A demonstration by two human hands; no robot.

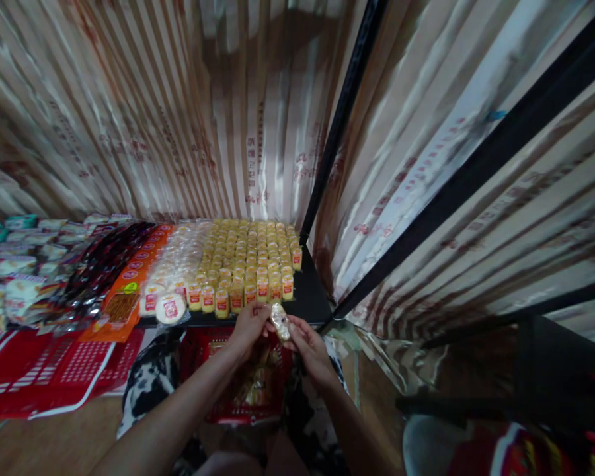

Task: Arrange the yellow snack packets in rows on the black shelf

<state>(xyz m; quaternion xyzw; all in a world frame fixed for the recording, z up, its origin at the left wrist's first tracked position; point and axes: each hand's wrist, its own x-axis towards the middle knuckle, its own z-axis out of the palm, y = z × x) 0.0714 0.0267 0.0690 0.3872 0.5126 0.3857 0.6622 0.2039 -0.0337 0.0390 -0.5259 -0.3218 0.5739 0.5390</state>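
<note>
Between my two hands is a small snack pack (279, 322) in shiny clear wrapping, held just in front of the shelf edge. My left hand (252, 328) pinches its left side, and my right hand (308, 344) grips its lower right side. Behind it, rows of yellow wrapped snack packs (250, 261) with red labels stand upright on a black shelf (310, 284). Below my hands, a red basket (238, 418) sits between my knees with more yellow packs (258, 383) inside, partly hidden by my arms.
Left along the shelf lie white round packs (171, 307), orange packets (123, 297), dark packets (106, 258) and white bags (24, 287). Another red basket (49, 370) stands at lower left. Black posts (344, 119) rise in front of draped printed sheeting (258, 132). A dark rack (550, 370) is at right.
</note>
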